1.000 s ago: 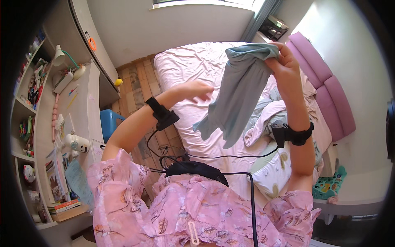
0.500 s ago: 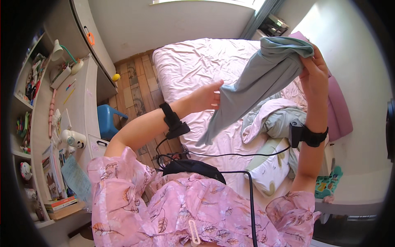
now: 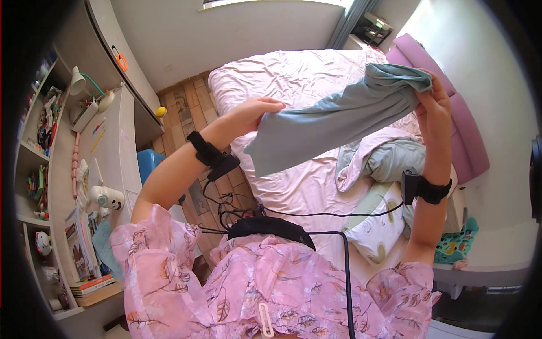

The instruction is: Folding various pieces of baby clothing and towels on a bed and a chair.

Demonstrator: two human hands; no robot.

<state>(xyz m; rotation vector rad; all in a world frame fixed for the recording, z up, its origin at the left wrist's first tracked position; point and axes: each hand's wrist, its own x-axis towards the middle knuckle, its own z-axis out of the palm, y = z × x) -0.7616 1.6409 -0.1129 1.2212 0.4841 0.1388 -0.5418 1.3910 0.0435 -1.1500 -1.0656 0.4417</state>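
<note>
Holding grey cloth point(image 3: 336, 124) outstretched, left hand point(image 3: 253, 114), right hand point(image 3: 435, 109) well apart.

Pink leaf-print top point(image 3: 226, 282); black forearm straps point(image 3: 436, 193); black pouch point(image 3: 271, 227); black cables point(image 3: 347, 277).

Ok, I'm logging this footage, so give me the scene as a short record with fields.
Item: grey-green cloth, stretched out sideways
Left hand: holding its left edge
Right hand: gripping its bunched right end
Behind cloth: bed, covered in rumpled pale pink
On bed: crumpled quilt, pillow
Bed's right side: mauve headboard
Far left: desk with lamp
</note>
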